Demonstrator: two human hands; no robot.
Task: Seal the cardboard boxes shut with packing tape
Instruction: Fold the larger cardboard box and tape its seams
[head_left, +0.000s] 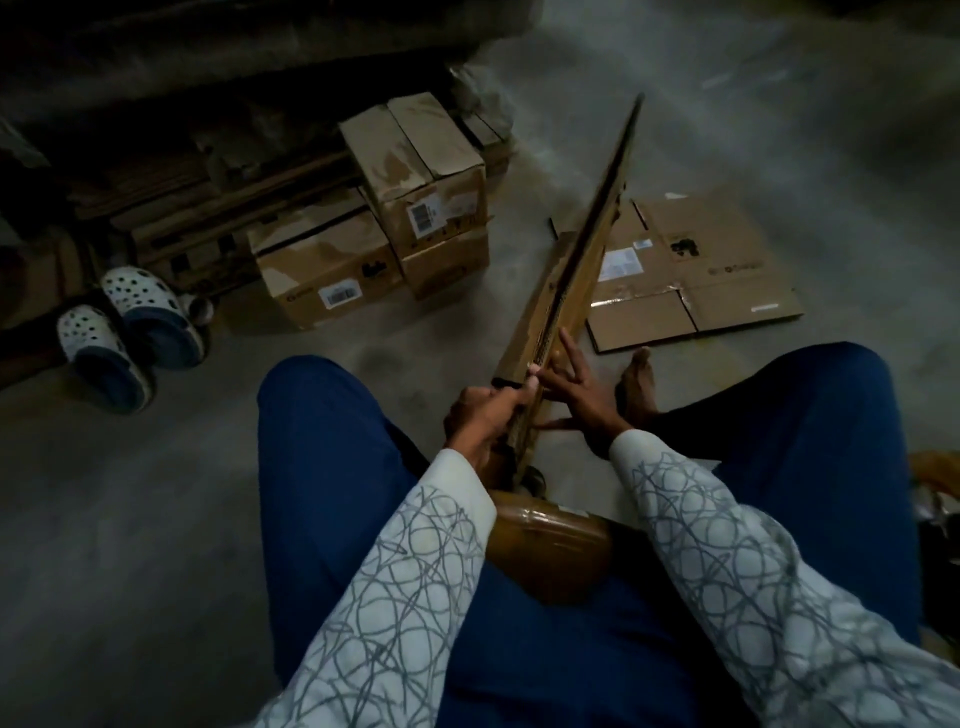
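A flattened cardboard box (587, 244) stands on edge between my knees, seen edge-on and reaching away from me. My left hand (485, 415) grips its near left edge with curled fingers. My right hand (576, 395) lies against its right face with fingers spread and straight. A roll of brown packing tape (550, 540) rests in my lap, just below my wrists. Another flattened box (696, 270) lies open on the floor to the right. Three closed cardboard boxes (415, 156) sit stacked together ahead on the left.
I sit on a grey concrete floor (156, 493) in dim light, legs in blue trousers. A pair of white clogs (124, 332) stands at the left. Flat cardboard sheets (208, 197) are piled against the dark back. My bare foot (636, 384) shows right of the hands.
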